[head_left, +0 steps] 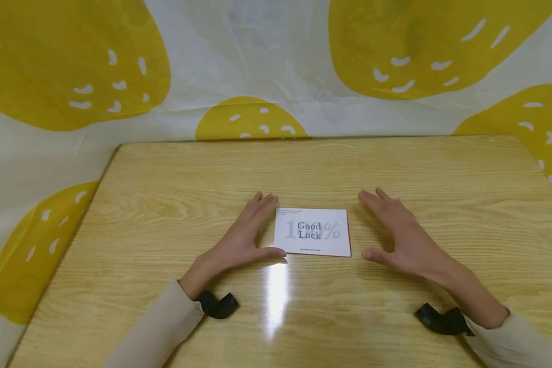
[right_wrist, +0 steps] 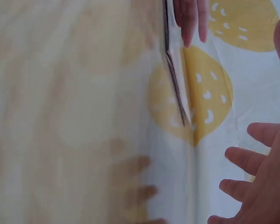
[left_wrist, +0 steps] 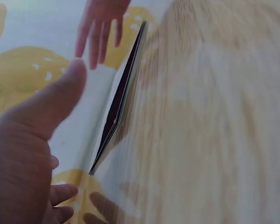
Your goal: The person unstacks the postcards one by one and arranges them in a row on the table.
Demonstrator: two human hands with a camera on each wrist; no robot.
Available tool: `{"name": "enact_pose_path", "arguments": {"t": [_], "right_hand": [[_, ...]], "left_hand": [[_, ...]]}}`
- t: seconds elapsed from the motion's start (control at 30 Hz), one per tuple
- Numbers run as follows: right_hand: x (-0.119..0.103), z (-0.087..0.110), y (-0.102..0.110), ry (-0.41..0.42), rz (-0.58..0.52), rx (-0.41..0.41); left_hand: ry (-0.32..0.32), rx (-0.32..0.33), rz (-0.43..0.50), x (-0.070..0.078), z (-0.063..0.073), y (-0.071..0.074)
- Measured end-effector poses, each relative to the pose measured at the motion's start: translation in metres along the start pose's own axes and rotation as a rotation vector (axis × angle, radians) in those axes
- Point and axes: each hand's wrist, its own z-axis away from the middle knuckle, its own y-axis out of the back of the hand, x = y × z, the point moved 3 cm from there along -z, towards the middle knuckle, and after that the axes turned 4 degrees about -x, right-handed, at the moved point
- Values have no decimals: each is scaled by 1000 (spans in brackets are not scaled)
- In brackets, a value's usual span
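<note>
A white card printed "Good Luck" over a pale "100%" lies on the wooden table, a red edge showing on its right. Seen edge-on in the left wrist view, the card has dark inner faces between thin layers, like a folded card slightly parted. My left hand is spread at its left side, the thumb tip overlapping the near left corner in the head view. On the other side, a small gap away, my right hand hovers with thumb and fingers apart. Neither hand grips anything.
The wood-grain table reaches back to a white cloth with large yellow shapes. Each wrist carries a black curved mount, one on the left and one on the right. Light glares off the tabletop in front of the card.
</note>
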Motion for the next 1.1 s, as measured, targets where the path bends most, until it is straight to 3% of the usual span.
{"name": "enact_pose_path", "arguments": {"t": [0.23,0.43,0.7,1.1], "right_hand": [[-3,-4,-16,-37,-54,-40],[-3,-8,-29,-14,-103,-17],[-1,-13,-41,6,-69,13],[-1,-12,-43,47,-10,35]], "left_hand": [[-26,13,-32,-1,-1,-5],[-31,18,-69,1,-3,-4],[-70,33,-107,-1,-5,-5],[-87,49,-158,0,-6,-9]]}}
